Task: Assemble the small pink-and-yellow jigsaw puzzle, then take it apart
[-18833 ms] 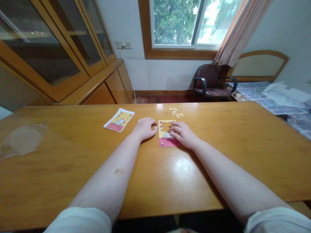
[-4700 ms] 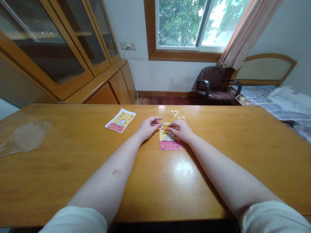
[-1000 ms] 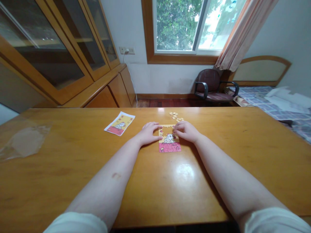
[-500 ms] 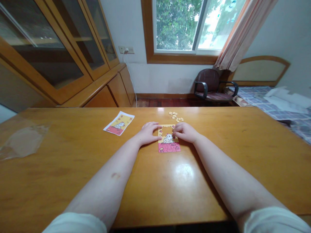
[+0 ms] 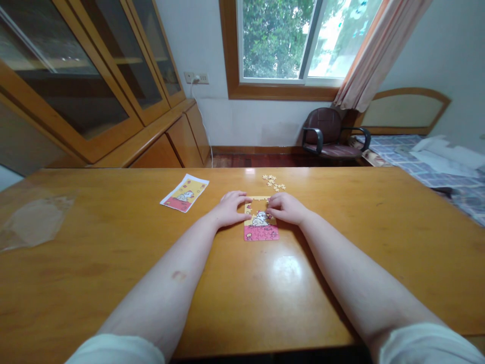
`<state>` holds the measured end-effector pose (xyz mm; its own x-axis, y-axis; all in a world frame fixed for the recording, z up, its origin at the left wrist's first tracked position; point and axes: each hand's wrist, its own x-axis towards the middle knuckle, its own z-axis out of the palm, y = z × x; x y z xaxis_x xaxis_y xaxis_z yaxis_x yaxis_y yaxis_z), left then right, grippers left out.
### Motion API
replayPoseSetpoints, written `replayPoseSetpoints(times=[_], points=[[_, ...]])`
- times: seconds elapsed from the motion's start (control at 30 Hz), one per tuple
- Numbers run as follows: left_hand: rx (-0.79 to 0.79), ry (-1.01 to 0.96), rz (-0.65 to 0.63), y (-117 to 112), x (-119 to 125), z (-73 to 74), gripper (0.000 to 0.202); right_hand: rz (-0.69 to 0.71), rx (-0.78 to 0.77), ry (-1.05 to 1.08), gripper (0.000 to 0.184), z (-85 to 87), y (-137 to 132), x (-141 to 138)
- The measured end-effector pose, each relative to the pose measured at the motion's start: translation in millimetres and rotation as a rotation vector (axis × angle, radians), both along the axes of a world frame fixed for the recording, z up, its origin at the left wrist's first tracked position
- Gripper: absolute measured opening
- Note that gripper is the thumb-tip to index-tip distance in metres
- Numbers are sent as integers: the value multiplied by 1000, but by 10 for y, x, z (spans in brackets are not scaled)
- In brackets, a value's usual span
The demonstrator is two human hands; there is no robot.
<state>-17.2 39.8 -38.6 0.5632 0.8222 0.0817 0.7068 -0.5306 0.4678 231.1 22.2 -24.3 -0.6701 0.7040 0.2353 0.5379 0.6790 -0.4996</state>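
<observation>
A partly assembled jigsaw puzzle (image 5: 261, 232) lies flat on the wooden table, yellow above and pink below, with a white chicken in the middle. Bare table shows through a gap in its upper part. My left hand (image 5: 231, 209) rests at its left side, thumb and forefinger spread apart and touching the edge. Over the puzzle's upper right edge, my right hand (image 5: 287, 208) has its fingers bent inward; whatever they hold is hidden. Several loose puzzle pieces (image 5: 270, 181), pale side up, lie just beyond the right hand.
A printed picture sheet (image 5: 185, 193) with the same chicken lies left of the puzzle. Farther left is a clear plastic bag (image 5: 41, 220) on the wooden table (image 5: 235, 298). Beyond the table stand a cabinet (image 5: 151, 136), an armchair (image 5: 326, 131) and a bed (image 5: 401, 151).
The puzzle has shifted slightly left and towards me. My right hand has moved a little left with it, its fingertips farther apart. My left hand has hardly moved.
</observation>
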Motion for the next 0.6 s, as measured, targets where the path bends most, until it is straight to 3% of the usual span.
replayPoseSetpoints(times=[0.27, 0.4, 0.5, 0.6], points=[[25, -56, 38, 15, 7, -11, 45, 29, -20, 39, 15, -39, -17, -76], [53, -38, 43, 46, -4, -42, 38, -77, 37, 36, 16, -42, -1, -40], [87, -26, 74, 70, -19, -55, 35, -169, 79, -49, 33, -51, 8, -1], [102, -17, 132, 88, -30, -50, 33, -173, 67, -126, 57, -73, 8, 5]])
